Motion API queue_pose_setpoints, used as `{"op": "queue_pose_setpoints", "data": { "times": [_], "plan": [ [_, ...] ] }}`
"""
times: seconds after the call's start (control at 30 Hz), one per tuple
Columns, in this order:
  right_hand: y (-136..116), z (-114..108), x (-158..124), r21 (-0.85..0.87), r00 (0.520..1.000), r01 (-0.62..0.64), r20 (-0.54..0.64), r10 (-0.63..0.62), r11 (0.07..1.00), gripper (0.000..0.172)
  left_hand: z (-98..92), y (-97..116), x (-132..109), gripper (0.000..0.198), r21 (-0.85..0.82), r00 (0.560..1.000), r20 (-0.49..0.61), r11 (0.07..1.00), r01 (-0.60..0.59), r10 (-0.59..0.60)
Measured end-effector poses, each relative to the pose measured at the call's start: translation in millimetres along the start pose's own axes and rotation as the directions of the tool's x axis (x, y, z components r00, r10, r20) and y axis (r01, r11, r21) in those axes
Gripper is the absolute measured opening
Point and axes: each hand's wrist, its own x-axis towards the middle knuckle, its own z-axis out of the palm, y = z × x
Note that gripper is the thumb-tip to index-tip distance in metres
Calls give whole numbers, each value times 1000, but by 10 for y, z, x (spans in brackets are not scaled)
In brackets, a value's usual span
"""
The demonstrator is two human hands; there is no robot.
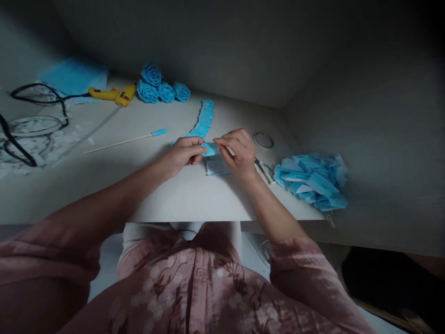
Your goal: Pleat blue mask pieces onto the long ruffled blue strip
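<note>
Between my two hands is a small piece of blue crepe paper (210, 149). My left hand (186, 151) pinches its left end between thumb and finger. At the other end, the fingertips of my right hand (238, 150) close on its edge. Behind my left hand a curved, ruffled blue paper strip (205, 119) lies on the table. Under my hands rests a pale flat rectangular piece (217, 167). Scissors (264, 170) lie beside my right wrist, partly hidden by it. To the left is a thin stick (121, 143) with a blue paper tip.
Several blue paper roses (152, 86) stand against the back wall, next to a yellow glue gun (121, 95) with a black cord. White scraps (41, 146) and blue sheets (74, 76) lie left. A tape roll (263, 140) and a blue paper bunch (313, 181) sit right.
</note>
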Motion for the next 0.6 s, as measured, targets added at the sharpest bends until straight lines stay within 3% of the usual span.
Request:
{"op": "queue_pose_setpoints", "data": {
  "times": [0.6],
  "plan": [
    [-13,-51,-1,100,976,-98,204,76,990,27,11,26,9,12,-87,1000,-10,996,2,-3]
  ]
}}
